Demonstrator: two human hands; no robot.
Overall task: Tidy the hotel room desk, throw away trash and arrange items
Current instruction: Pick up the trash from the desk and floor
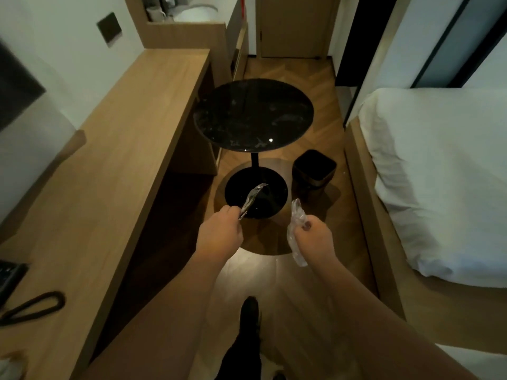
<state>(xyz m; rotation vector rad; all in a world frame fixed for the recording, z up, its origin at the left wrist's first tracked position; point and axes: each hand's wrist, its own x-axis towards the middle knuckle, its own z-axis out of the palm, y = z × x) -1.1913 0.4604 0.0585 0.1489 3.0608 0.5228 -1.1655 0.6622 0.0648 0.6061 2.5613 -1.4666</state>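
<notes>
My left hand (219, 232) grips a crumpled silvery wrapper (252, 197) that sticks up and forward from the fist. My right hand (312, 238) grips a clear crumpled plastic wrapper (296, 218), which pokes out above and below the fingers. Both hands hang over the wooden floor, short of a small black trash bin (314, 168) that stands open beside the round black table (253, 116). The long wooden desk (109, 165) runs along the left wall.
A black looped cord (33, 307) and a dark object (11, 278) lie on the near end of the desk. A white bed (439, 174) fills the right side. A door (293, 26) closes the far end of the aisle. My dark shoe (249, 311) shows below.
</notes>
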